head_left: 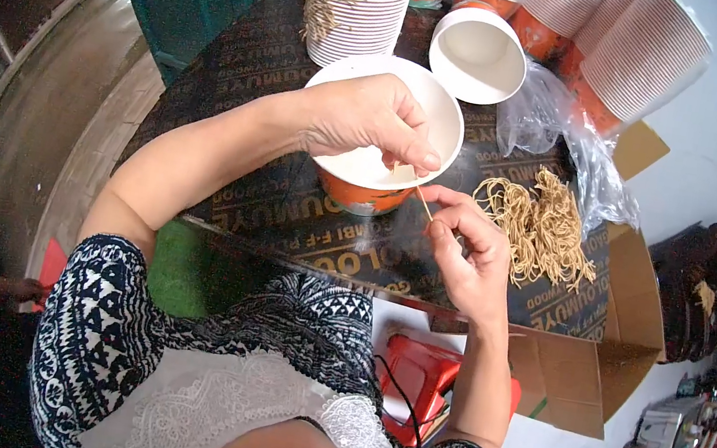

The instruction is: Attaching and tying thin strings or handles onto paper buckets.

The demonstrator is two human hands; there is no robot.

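Left hand point(373, 120) grips rim of white-lined orange paper cup point(380, 148); right hand point(465, 250) pinches tan string point(423, 202). Cup stacks point(360, 4) behind; string pile point(538, 224) right.

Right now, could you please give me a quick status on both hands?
Left hand grips the paper cup rim. Right hand pinches a thin string at the cup. String pile alongside, nothing blocking.

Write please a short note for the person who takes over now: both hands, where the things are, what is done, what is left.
Left hand: grips the rim of the paper cup on the dark board.
Right hand: fingers pinch a thin string at the cup's rim.
Pile of strings: right of the cup, beside the clear bag.
Done: stack of cups with strings hanging.
Left: this cup, one empty cup, more stacks behind.
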